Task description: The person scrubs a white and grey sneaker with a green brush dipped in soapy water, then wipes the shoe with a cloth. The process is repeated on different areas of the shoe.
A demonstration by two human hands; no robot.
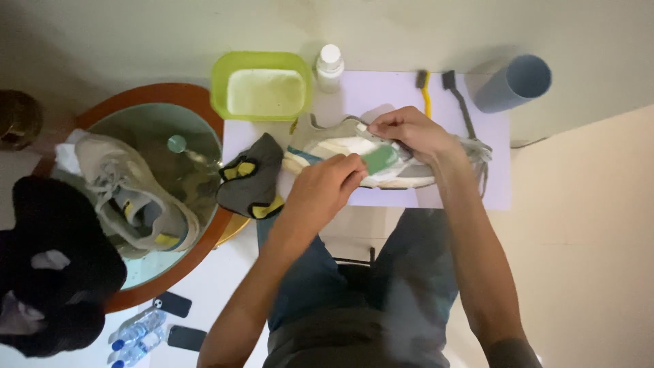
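Observation:
A grey and white sneaker lies on its side on a pale purple mat, straight ahead of my knees. My left hand presses against the shoe's near side and its fingers touch a green insole. My right hand pinches the shoe's upper edge near the collar, where the insole sticks out. Both hands hide the middle of the shoe.
A second grey sneaker sits in a round basin of water at left. A dark cloth with yellow patches, a green tub, a white bottle, two brushes and a blue cup surround the mat. Phones and water bottles lie on the floor.

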